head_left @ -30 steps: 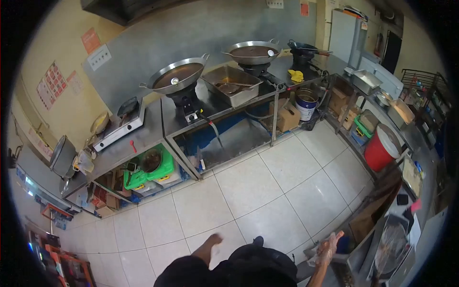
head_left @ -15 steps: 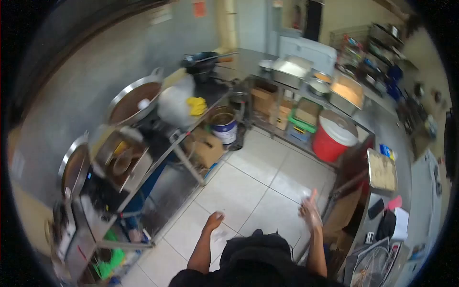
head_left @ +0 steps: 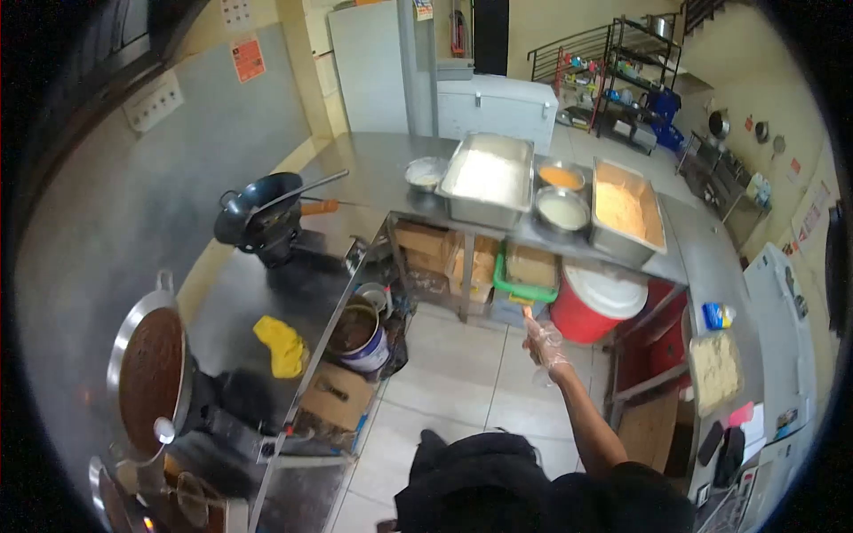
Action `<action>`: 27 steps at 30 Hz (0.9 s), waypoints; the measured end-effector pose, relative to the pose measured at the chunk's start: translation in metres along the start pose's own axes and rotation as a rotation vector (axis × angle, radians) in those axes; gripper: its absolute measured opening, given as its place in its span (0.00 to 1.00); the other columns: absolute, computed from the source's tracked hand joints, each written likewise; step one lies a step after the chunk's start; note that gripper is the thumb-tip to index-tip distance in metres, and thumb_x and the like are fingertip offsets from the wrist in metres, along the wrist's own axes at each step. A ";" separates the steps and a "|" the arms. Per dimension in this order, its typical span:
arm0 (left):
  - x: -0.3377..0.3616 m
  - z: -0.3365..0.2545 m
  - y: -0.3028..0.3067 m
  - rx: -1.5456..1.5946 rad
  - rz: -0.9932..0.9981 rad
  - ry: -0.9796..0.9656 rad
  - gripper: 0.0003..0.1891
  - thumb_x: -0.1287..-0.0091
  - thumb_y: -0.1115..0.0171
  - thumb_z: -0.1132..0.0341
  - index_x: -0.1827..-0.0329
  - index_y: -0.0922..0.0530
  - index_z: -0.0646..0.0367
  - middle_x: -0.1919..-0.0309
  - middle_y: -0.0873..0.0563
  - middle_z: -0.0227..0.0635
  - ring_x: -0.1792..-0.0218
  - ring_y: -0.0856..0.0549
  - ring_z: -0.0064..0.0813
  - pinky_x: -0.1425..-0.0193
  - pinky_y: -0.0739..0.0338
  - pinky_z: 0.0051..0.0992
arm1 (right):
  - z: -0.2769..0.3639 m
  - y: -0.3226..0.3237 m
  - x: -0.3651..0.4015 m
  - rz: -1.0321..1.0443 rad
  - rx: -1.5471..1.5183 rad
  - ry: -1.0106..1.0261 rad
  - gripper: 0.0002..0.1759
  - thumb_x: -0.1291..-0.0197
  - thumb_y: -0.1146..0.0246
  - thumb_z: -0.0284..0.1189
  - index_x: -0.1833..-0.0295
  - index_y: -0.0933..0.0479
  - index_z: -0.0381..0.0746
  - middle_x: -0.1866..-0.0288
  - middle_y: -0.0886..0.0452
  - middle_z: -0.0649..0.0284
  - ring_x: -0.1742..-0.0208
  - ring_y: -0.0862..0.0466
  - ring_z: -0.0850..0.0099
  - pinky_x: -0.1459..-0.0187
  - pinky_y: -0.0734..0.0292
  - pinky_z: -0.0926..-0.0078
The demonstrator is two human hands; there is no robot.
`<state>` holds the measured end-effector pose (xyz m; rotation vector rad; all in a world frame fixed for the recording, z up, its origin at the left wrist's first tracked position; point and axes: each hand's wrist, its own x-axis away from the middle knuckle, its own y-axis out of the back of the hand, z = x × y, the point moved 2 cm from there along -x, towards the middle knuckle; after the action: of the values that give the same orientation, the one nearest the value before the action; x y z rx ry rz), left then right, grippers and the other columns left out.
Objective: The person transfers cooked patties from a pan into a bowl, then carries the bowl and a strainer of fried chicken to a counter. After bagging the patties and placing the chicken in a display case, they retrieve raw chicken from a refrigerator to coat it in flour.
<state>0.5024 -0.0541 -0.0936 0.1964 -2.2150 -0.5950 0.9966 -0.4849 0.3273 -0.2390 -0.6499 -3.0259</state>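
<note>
My right hand (head_left: 545, 346), in a clear plastic glove, is stretched forward over the floor. One finger points ahead and the others bend loosely, with nothing visible in them. It appears in front of the green-rimmed tub (head_left: 526, 289) and the red bucket with a white lid (head_left: 591, 302) under the counter, apart from both as far as I can tell. My left hand is out of view. On the counter beyond stand a steel pan of white powder (head_left: 487, 178), a pan of orange-yellow crumbs (head_left: 626, 213), a bowl of orange contents (head_left: 562, 176) and a bowl of pale liquid (head_left: 562, 211).
Left, a steel worktop carries a black wok (head_left: 258, 209) with a long-handled utensil, a yellow cloth (head_left: 280, 346) and a large pan of brown contents (head_left: 151, 373). A paint-style bucket (head_left: 360, 338) stands below. Right, a tray of pale pieces (head_left: 715, 371) lies on the counter.
My view has swung up and nearer to the counter with the pans. My right hand reaches further forward, and my left hand has left the view.
</note>
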 end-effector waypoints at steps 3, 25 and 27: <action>-0.102 -0.093 0.036 0.094 -0.206 -0.092 0.13 0.35 0.41 0.56 0.69 0.17 0.55 0.67 0.13 0.44 0.63 0.14 0.44 0.61 0.22 0.45 | 0.047 0.021 -0.126 -0.224 0.677 0.562 0.31 0.28 0.44 0.43 0.22 0.37 0.50 0.63 0.20 0.49 0.66 0.18 0.58 0.65 0.23 0.58; -0.323 -0.581 0.008 0.490 -0.258 0.043 0.08 0.31 0.39 0.71 0.53 0.19 0.65 0.63 0.10 0.44 0.59 0.11 0.31 0.50 0.20 0.29 | 0.072 -0.067 -0.691 -0.031 1.195 0.157 0.57 0.44 0.32 0.57 0.18 0.51 0.43 0.25 0.36 0.42 0.28 0.30 0.47 0.40 0.23 0.52; -0.313 -0.574 -0.007 0.204 -0.317 -0.380 0.09 0.30 0.39 0.70 0.51 0.20 0.65 0.65 0.10 0.42 0.59 0.10 0.32 0.51 0.20 0.28 | -0.012 -0.067 -0.754 0.254 1.162 0.285 0.50 0.41 0.32 0.50 0.20 0.46 0.43 0.32 0.27 0.48 0.36 0.22 0.58 0.47 0.19 0.60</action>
<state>1.1392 -0.1585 0.0102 0.5906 -2.6384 -0.6132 1.7342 -0.4253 0.1700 0.1465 -1.9309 -1.9332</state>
